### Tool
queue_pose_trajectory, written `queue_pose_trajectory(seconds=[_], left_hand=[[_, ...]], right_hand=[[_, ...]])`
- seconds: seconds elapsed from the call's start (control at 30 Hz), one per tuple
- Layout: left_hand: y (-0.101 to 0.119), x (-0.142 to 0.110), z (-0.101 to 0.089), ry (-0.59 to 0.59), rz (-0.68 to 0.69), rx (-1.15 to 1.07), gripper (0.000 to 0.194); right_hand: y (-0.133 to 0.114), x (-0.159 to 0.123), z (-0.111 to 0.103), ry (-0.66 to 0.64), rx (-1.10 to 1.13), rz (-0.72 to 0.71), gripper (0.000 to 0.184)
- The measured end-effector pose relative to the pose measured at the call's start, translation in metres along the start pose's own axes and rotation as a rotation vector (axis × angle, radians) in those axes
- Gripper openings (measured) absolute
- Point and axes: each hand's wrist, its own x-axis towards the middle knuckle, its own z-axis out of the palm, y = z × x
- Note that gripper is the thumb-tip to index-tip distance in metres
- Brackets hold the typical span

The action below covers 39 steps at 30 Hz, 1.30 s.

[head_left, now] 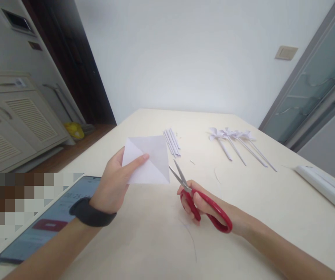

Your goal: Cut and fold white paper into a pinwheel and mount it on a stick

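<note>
Over the middle of the pale bench, the left hand has a square white sheet of creased paper pinched, thumb near its centre, fingers tucked behind. Right hand is gripping red-handled metal scissors, blades parted, tips just beside the sheet's right edge; can't tell if they touch. If you're snipping along those diagonal folds, I'd start right at a corner, keep the paper taut, take short cuts, stop shy of the centre and watch that thumb. Further out, some thin white rolled-paper tubes lie just past the sheet, with white paper pinwheels on slim sticks off to the right. Dark-edged phone with a lit screen under the left forearm, long white case far right.
</note>
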Motion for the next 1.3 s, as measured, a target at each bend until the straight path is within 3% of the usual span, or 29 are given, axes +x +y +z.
queue_pose_trajectory(seconds=[0.3,1.3], left_hand=[[-0.003,0.000,0.001,0.064,0.131,0.116,0.041],[0.003,-0.012,0.005,0.041,0.072,0.140,0.043]], right_hand=[[-0.002,0.000,0.003,-0.019,-0.136,0.039,0.034],[0.000,-0.002,0.011,-0.046,-0.083,0.088,0.043]])
